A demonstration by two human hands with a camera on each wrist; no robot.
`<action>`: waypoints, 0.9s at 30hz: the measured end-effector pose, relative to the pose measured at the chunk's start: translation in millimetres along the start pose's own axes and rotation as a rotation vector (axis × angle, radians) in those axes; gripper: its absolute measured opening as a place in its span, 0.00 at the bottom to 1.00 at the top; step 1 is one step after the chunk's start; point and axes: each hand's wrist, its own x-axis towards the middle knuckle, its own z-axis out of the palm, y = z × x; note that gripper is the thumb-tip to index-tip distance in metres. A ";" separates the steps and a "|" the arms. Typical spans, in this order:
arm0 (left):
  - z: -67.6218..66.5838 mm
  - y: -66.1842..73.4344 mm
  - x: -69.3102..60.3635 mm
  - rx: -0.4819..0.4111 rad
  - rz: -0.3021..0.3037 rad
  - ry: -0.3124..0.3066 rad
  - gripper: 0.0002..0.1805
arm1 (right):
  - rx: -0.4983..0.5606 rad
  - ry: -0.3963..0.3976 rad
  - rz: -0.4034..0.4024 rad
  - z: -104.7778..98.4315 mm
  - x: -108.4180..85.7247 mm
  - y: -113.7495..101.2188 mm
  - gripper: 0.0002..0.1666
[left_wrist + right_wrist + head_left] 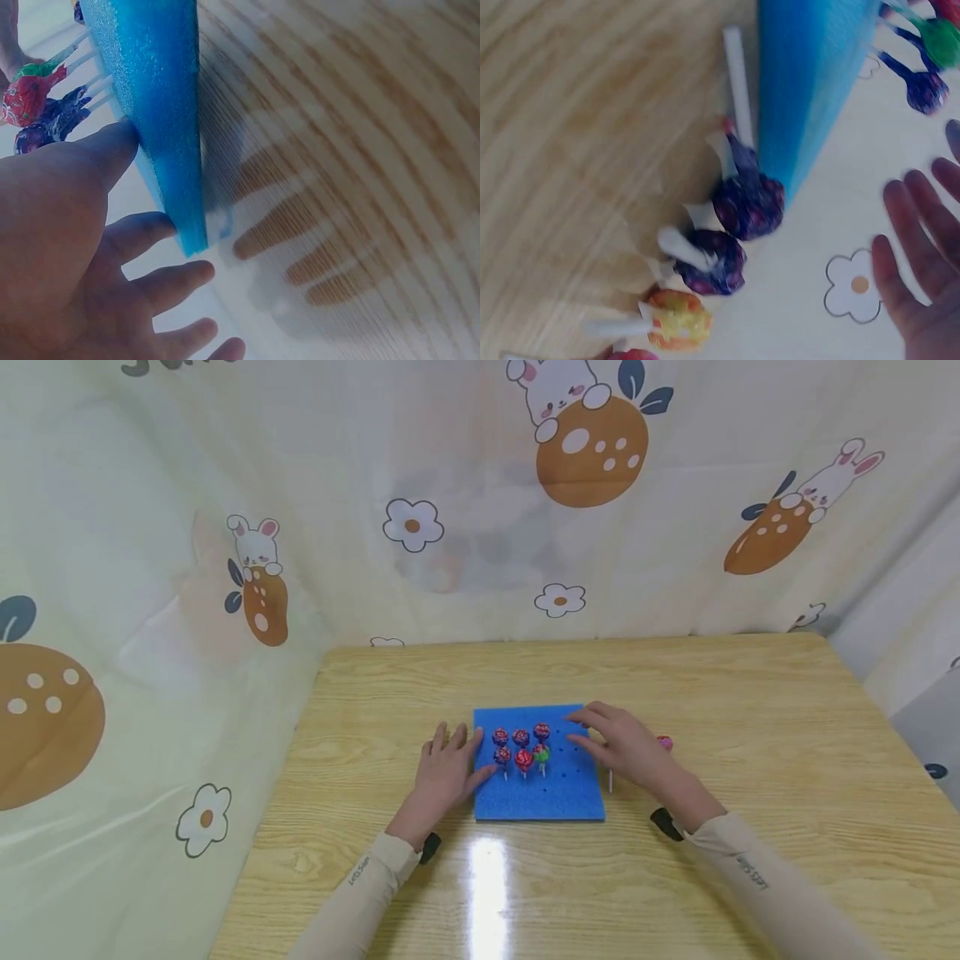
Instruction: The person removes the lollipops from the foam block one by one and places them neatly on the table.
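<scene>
Head view, below centre: holds left grip (442, 775) spread against blue foam (536, 803) bearing six upright lollipops (523, 759), right grip (630, 747) spread over its right edge. Left wrist view: touches foam with thumb (109, 155), left. Right wrist view: shows loose lollipops (750, 208) beside foam, lower left.

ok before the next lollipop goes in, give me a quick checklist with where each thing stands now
1. Blue block flat on the table: ok.
2. Left hand at the block's left edge: ok; how firmly it presses, cannot tell.
3. Free holes left: ok, several show on the right side.
4. Six standing lollipops pushed in deep enough: cannot tell, the block hides it.
5. Spare lollipops available: ok, lying right of the block.
6. Right hand holding a lollipop: not ok, none visible in it.
</scene>
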 end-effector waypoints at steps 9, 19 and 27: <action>-2.6 0.6 -1.5 -0.021 0.002 -0.001 0.39 | -0.123 0.109 -0.195 16.8 4.4 -6.0 0.27; -3.9 1.0 -1.4 -0.030 -0.006 -0.012 0.38 | -0.145 0.069 -0.118 30.3 7.7 -15.9 0.27; -4.0 0.4 0.1 -0.030 -0.008 -0.003 0.39 | -0.171 0.037 -0.051 35.8 12.6 -19.6 0.26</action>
